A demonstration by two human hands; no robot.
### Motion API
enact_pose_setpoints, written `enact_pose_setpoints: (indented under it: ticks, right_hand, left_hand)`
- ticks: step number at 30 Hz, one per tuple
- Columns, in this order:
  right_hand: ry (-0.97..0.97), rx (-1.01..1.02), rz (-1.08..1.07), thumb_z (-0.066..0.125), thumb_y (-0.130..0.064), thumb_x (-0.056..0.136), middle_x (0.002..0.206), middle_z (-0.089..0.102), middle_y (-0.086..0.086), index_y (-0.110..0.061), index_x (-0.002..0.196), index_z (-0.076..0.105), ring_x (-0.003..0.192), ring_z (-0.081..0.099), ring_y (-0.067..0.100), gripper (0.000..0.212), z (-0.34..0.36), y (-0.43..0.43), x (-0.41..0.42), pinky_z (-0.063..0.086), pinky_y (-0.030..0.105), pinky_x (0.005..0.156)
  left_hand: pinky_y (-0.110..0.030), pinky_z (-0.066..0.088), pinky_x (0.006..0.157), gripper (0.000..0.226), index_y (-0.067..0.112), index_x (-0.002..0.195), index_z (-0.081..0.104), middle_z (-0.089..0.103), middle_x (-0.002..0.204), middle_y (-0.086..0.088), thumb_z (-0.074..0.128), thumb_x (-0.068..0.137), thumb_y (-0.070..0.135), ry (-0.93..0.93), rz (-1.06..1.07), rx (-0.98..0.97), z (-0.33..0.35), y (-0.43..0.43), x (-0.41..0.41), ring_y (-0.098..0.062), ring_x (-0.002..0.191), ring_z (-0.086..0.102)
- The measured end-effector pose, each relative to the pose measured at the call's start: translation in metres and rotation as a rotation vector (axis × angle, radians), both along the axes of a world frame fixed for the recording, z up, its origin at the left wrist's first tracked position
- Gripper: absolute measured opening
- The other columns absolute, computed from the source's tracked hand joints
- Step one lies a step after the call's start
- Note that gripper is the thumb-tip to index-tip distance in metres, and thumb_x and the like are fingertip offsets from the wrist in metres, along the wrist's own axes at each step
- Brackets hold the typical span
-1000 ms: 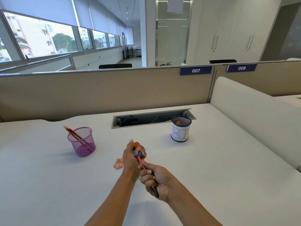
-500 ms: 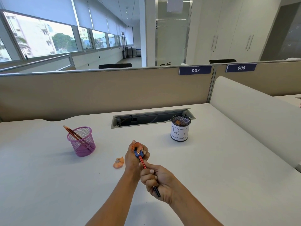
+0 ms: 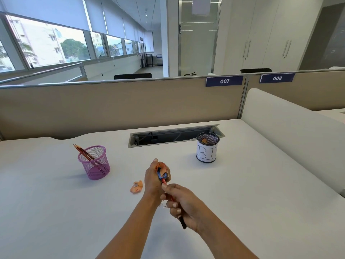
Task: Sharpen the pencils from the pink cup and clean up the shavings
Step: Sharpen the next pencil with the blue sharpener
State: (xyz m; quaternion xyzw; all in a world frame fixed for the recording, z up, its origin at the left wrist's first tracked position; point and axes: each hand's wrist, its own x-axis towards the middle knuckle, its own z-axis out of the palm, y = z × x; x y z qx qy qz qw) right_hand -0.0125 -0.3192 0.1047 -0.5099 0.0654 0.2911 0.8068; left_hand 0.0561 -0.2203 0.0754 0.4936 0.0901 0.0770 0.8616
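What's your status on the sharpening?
Left hand grips blue sharpener; right hand grips pencil seated in it. Shavings on desk, uncleared. Pink cup holds more pencils. Nothing obstructing.

Matt white desk (image 3: 242, 193), pink wire-mesh cup (image 3: 94, 163), paper-wrapped black mesh pot (image 3: 206, 148).

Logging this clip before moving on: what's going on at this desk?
A person is sharpening a red pencil above the desk. The left hand grips a blue sharpener with shavings curling out of it; the right hand holds the pencil pushed into it. One clump of shavings lies on the desk. More pencils stand in the pink cup, and the mesh bin holds a few shavings too.
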Motion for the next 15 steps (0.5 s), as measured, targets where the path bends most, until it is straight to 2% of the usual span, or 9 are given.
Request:
enact_pose_setpoints:
  ticks: [3, 6, 11, 15]
  right_hand:
    - [-0.128, -0.135, -0.042, 0.057, -0.017, 0.092, 0.063, 0.064, 0.004, -0.008, 0.079, 0.053, 0.037, 0.039, 0.003, 0.016, -0.0013, 0.0040, -0.0010, 0.032, 0.012, 0.034]
    - [-0.204, -0.253, -0.052, 0.053, -0.021, 0.095, 0.060, 0.064, 0.003, -0.006, 0.079, 0.060, 0.040, 0.044, 0.005, 0.023, -0.0012, 0.0064, -0.0038, 0.036, 0.014, 0.039]
    - [-0.180, -0.300, 0.007, 0.044, -0.023, 0.099, 0.050, 0.055, -0.002, -0.007, 0.075, 0.061, 0.035, 0.038, 0.002, 0.033, 0.0008, 0.0025, -0.0044, 0.028, 0.012, 0.034]
    - [-0.084, -0.206, 0.047, 0.039, -0.025, 0.101, 0.049, 0.051, -0.004, -0.006, 0.076, 0.060, 0.032, 0.035, 0.001, 0.038, 0.0014, 0.0008, -0.0042, 0.024, 0.010, 0.032]
  left_hand:
    - [-0.018, 0.034, 0.040, 0.046, 0.007, 0.057, 0.043, 0.050, 0.042, 0.000, 0.035, 0.097, 0.028, 0.023, 0.031, 0.054, -0.0006, 0.0020, -0.0007, -0.010, 0.038, 0.043]
    - [-0.017, 0.033, 0.039, 0.043, 0.008, 0.058, 0.045, 0.049, 0.042, 0.000, 0.037, 0.096, 0.028, 0.049, 0.046, 0.033, -0.0011, 0.0022, -0.0018, -0.011, 0.038, 0.042]
    - [-0.018, 0.034, 0.041, 0.040, 0.009, 0.063, 0.047, 0.049, 0.045, 0.001, 0.037, 0.096, 0.028, 0.064, 0.061, 0.049, -0.0035, 0.0013, -0.0055, -0.012, 0.042, 0.040]
    - [-0.023, 0.036, 0.047, 0.047, 0.006, 0.058, 0.051, 0.052, 0.042, 0.000, 0.035, 0.097, 0.026, 0.047, 0.106, 0.083, -0.0020, 0.0005, -0.0053, -0.010, 0.040, 0.044]
